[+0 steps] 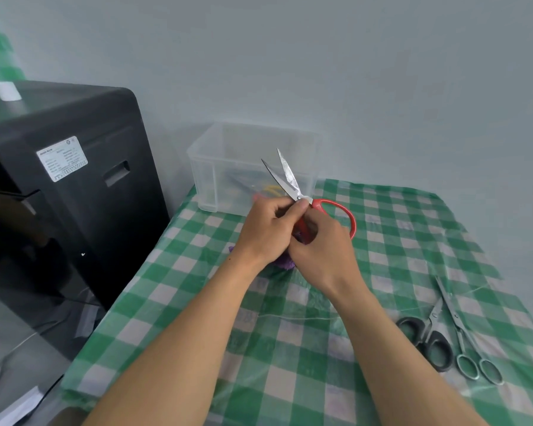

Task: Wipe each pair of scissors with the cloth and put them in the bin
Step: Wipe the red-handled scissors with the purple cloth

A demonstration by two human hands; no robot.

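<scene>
Forearms enter from the lower edge and meet above the middle of the desk (382, 241), which is covered in a green-and-white check. The left grip (265, 229) is curled, its thumb and fingers pinching the red-handled scissors (290, 179) just below the pivot. The right grip (320, 250) is closed round the nearer handle loop; the other red loop stands free to the right. Both blades are parted slightly and point up and away, in front of the clear plastic bin (216, 167).

A purple cloth (283, 262) shows beneath the two grips, between the wrists; which grip has hold of it cannot be told. The bin stands at the far left corner of the desk, and yellow and dark items show blurred through its wall.

Near the right edge lie black-handled scissors (428, 336) and, touching them, all-metal scissors (462, 333), their blades crossing. A black cabinet (74, 195) with a white label (62, 158) stands left of the desk.
</scene>
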